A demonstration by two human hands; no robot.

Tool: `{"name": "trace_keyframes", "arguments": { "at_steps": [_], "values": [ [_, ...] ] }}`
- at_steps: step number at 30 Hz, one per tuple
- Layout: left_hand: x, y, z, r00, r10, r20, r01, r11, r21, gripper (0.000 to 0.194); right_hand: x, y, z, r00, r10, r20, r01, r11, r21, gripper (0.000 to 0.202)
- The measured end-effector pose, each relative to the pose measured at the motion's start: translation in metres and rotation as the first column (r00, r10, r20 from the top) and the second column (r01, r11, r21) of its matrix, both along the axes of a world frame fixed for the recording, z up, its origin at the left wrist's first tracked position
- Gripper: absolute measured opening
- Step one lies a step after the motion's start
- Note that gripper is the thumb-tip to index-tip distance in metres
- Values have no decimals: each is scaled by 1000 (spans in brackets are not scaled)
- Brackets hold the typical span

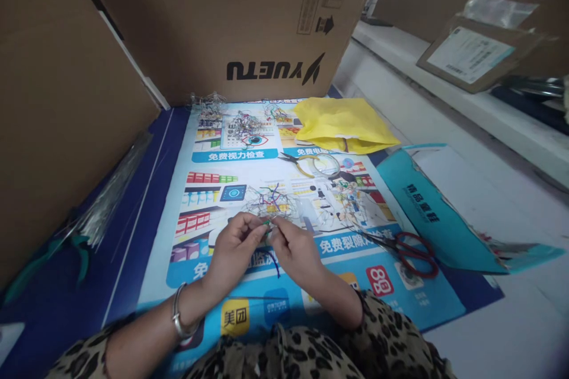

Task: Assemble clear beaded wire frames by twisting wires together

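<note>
My left hand (242,243) and my right hand (291,246) meet at the middle of the printed mat (178,189), fingers pinched together. Between the fingertips is a small green piece (267,224), perhaps thread or wire; its exact kind is too small to make out. A dark purple strand (273,263) hangs below the hands. Just beyond the fingertips lies a loose tangle of thin wires with purple strands (272,198). Another wire tangle (351,201) is to its right. Red-handled scissors (415,253) rest right of my right hand.
Yellow-handled pliers (297,164), a clear tape roll (326,164) and a yellow bag (344,124) lie farther back. More tangles (244,122) sit near the cardboard box (267,23). At left are straight wires (106,201) and green-handled pliers (44,263); at right, an open teal box (413,195).
</note>
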State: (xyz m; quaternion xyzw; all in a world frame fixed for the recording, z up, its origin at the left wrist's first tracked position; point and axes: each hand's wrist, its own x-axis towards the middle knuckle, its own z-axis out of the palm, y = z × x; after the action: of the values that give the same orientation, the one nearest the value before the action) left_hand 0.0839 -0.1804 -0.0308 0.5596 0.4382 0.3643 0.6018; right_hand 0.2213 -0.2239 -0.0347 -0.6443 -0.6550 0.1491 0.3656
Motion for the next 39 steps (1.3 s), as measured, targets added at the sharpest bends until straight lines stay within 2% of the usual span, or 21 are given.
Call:
{"name": "trace_keyframes", "arguments": {
  "at_steps": [3,5,13,15,19,22,25,29,32,39],
  "values": [
    [1,0,0,1000,6,25,-5,1000,-3,15,1,0,0,949,14,-314,-40,996,-77,24],
    [1,-1,-1,1000,-2,31,2,1000,-4,15,1,1,-1,897,-26,-442,-29,993,-117,21],
    [1,-7,-1,1000,-14,20,13,998,62,13,-2,6,5,692,-211,-691,9,959,-284,14],
    [1,-8,-2,1000,-18,-9,19,996,82,13,-2,6,7,675,-232,-701,13,953,-304,15],
    [-1,-10,-4,999,-25,-45,29,995,99,13,-4,7,7,712,-259,-653,70,951,-301,12],
    [-3,-10,-3,998,-39,-41,43,992,119,11,-5,6,6,764,-243,-597,124,964,-234,10],
    [-4,-10,0,996,-31,-78,45,981,187,10,-6,3,7,839,-196,-507,167,981,-103,7],
    [-5,-9,6,990,41,-135,-6,969,248,10,-4,-2,10,947,-120,-297,168,975,143,5],
    [-4,-8,11,997,45,-68,-32,984,173,12,-3,-3,13,983,-95,-158,137,949,284,8],
    [0,-6,21,992,-65,106,64,998,7,13,-2,-5,18,1000,5,-3,-3,889,457,10]
  ]
}}
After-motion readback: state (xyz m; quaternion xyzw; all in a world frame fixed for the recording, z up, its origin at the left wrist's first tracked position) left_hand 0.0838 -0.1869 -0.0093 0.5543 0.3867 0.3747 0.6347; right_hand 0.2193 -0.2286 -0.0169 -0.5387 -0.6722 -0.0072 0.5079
